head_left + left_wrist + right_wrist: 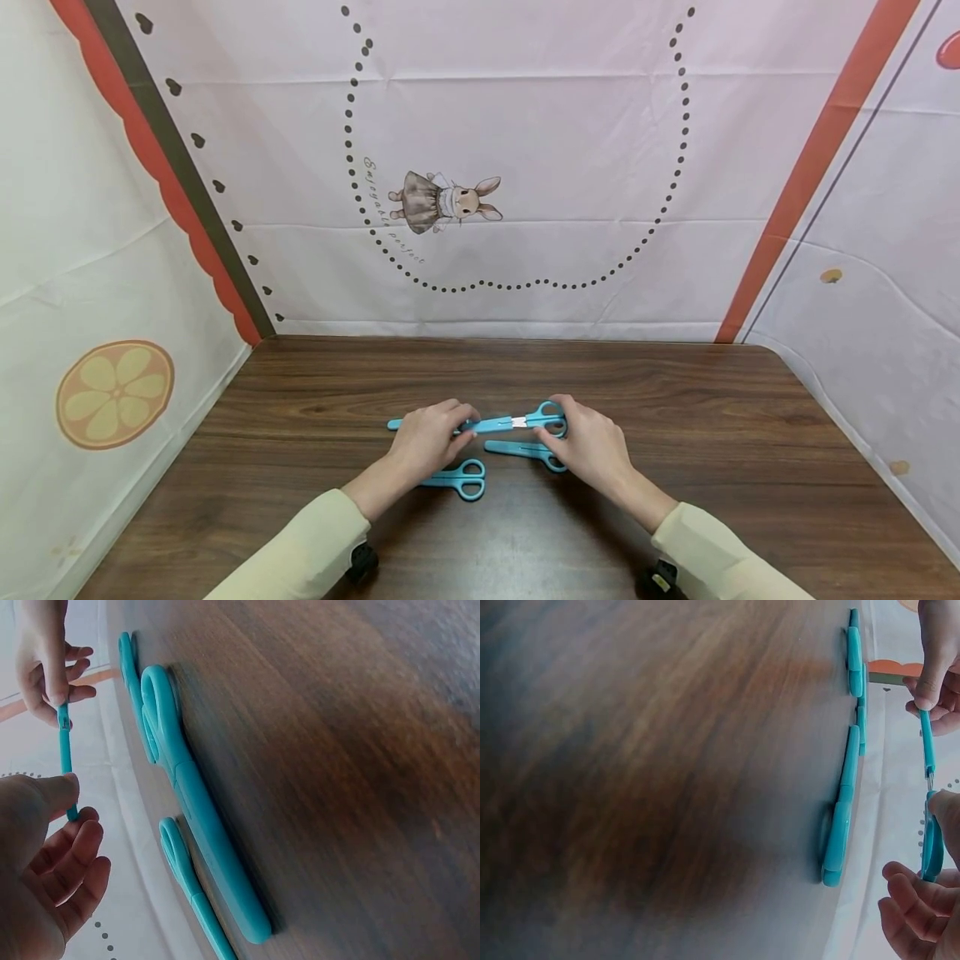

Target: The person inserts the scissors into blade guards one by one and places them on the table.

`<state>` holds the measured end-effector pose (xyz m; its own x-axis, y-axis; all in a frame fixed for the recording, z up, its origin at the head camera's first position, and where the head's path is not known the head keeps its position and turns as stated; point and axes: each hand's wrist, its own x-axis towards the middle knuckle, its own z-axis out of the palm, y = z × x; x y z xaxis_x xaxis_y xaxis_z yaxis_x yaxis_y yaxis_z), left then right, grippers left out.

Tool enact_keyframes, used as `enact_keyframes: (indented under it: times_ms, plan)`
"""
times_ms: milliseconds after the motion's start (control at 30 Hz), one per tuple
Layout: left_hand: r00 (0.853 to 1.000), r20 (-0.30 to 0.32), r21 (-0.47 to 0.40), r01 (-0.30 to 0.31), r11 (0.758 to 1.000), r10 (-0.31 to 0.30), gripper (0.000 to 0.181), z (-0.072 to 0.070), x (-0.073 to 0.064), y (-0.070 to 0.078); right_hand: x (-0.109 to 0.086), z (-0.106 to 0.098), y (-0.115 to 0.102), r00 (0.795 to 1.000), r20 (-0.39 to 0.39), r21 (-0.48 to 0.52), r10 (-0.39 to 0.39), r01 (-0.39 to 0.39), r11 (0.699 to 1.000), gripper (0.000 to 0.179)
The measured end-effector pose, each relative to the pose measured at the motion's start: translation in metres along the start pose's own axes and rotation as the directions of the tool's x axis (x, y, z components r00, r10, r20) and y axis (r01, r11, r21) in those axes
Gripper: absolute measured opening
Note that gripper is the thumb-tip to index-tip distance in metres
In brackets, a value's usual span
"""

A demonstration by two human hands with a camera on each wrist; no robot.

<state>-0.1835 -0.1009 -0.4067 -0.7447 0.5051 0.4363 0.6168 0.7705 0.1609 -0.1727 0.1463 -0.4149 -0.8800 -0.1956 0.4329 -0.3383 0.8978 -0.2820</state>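
My left hand (429, 433) pinches the blue sheath (493, 425) of a pair of scissors between thumb and fingers. My right hand (592, 442) holds the blue handles (537, 417) of the same scissors by the finger loops. A short stretch of bare metal blade (519, 422) shows between sheath and handles. Both wrist views show these scissors raised off the table. Sheathed blue scissors (517, 448) lie beside my right hand, their loops partly hidden by it. A second pair (453, 478) lies under my left wrist, and a third (393, 425) behind my left hand, mostly covered.
The brown wood-grain table (720, 467) spreads out on both sides of my hands. A white printed cloth (570, 167) hangs along its back edge, with more cloth at the left and right sides.
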Motion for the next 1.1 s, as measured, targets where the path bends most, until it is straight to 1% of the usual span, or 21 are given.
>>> enact_keyframes:
  times_ms: [300,433,733,1100]
  plan:
    - [0.999,0.026,-0.002,0.025,1.0,-0.025,0.015,0.0017,-0.0001,-0.0004,-0.0007,-0.0011,-0.0005,1.0,-0.006,0.004,-0.005,0.005,1.0,0.051]
    - [0.999,0.035,-0.002,0.032,0.999,-0.032,0.015,0.0014,-0.0001,0.0005,-0.0004,-0.0008,-0.0005,1.0,0.003,0.008,-0.001,0.001,1.0,0.052]
    - [1.0,0.013,-0.012,0.025,1.0,-0.024,0.015,0.0029,0.0008,0.0019,-0.0005,-0.001,0.0,1.0,0.015,0.018,0.02,-0.02,1.0,0.051]
    - [1.0,-0.005,-0.034,0.026,0.999,-0.026,0.016,0.004,0.0033,0.0062,-0.0014,-0.0031,0.0025,1.0,-0.005,0.029,0.022,-0.021,0.999,0.049]
